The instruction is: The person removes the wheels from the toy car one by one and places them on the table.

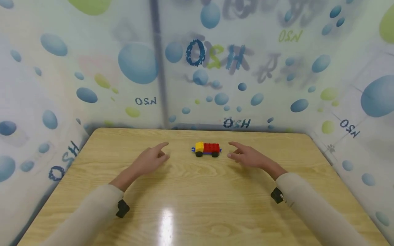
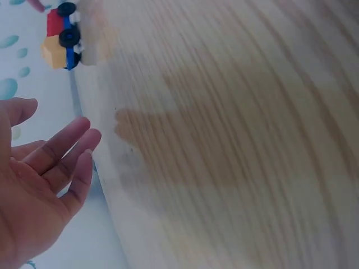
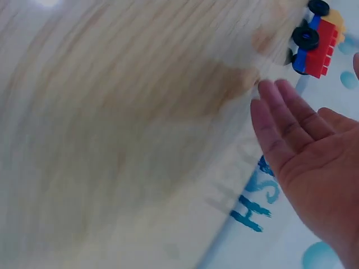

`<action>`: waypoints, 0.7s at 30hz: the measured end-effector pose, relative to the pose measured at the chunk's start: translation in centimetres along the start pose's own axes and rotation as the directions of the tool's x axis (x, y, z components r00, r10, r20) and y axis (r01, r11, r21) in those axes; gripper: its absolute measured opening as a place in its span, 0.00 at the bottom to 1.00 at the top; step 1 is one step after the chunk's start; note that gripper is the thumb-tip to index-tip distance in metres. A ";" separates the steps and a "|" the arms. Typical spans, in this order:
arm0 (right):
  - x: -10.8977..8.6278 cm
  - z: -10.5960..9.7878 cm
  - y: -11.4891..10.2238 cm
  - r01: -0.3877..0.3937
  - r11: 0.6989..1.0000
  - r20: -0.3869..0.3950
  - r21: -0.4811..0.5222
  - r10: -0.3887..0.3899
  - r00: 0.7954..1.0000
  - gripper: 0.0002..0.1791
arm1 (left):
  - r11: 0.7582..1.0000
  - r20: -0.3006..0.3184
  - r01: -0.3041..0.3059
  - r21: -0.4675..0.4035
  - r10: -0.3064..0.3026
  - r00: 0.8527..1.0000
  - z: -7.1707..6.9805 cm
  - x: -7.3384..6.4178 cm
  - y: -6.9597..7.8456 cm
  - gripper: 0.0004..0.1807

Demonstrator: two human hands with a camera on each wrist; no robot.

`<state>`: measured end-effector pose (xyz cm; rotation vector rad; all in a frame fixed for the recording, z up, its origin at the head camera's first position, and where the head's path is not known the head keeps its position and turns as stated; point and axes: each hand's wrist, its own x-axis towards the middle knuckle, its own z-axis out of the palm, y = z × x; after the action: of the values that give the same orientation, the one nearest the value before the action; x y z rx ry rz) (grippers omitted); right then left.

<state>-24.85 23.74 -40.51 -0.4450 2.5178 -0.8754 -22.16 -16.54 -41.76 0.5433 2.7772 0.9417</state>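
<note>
A small toy truck (image 1: 211, 148) made of building bricks stands on its black wheels near the far side of the table. Its cab is yellow, its bed red with studs, its base blue. To the left of it my left hand (image 1: 151, 159) hovers with loosely bent fingers and holds nothing. On the other side my right hand (image 1: 248, 155) is held a short gap away from the red end, also with nothing in it. Both wrist views show the truck apart from the fingers; the left hand (image 2: 47, 179) and right hand (image 3: 314, 151) have their palms partly visible.
The wooden table (image 1: 197, 198) has a far edge that meets a pale wall (image 1: 184, 85) printed with blue and green spots and letters. Similar walls flank it left and right. A black device (image 1: 123, 208) sits at the left wrist, another black device (image 1: 277, 195) at the right.
</note>
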 end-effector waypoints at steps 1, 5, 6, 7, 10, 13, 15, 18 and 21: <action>0.2 0.1 0.0 -0.007 0.999 0.002 0.053 0.007 1.000 0.41 | 0.998 0.000 0.017 -0.055 -0.017 1.000 0.2 0.3 0.1 0.32; 0.7 0.8 -0.1 -0.046 0.966 0.013 0.253 0.044 0.999 0.40 | 0.955 0.029 0.110 -0.275 -0.106 0.994 0.8 1.4 -0.2 0.33; 0.9 1.0 -0.1 -0.051 0.957 0.018 0.285 0.048 0.999 0.40 | 0.937 0.042 0.135 -0.323 -0.128 0.991 1.0 1.6 -0.3 0.33; 1.0 1.2 -0.2 -0.057 0.948 0.021 0.313 0.053 0.998 0.40 | 0.914 0.054 0.159 -0.373 -0.150 0.987 1.1 1.9 -0.4 0.33; 1.8 1.7 -0.3 -0.075 0.929 0.026 0.363 0.070 0.997 0.39 | 0.853 0.088 0.218 -0.475 -0.200 0.976 1.3 2.5 -0.6 0.33; 2.4 2.1 -0.7 -0.086 0.916 0.036 0.392 0.078 0.996 0.39 | 0.803 0.111 0.244 -0.543 -0.220 0.969 1.6 3.1 -0.6 0.34; 2.8 2.3 -1.0 -0.097 0.911 0.040 0.402 0.089 0.995 0.40 | 0.776 0.131 0.264 -0.573 -0.231 0.964 1.9 3.5 -0.2 0.34; 3.5 2.6 -1.2 -0.117 0.902 0.039 0.416 0.111 0.993 0.41 | 0.733 0.184 0.312 -0.604 -0.253 0.950 2.6 4.2 0.6 0.34; 4.2 3.0 -1.3 -0.138 0.889 0.040 0.437 0.133 0.990 0.41 | 0.685 0.244 0.362 -0.632 -0.267 0.932 3.6 5.0 1.6 0.35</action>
<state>-26.73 19.45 -43.08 -0.1214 2.2122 -1.3346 -25.39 -11.39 -43.83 -0.0017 2.0738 1.6162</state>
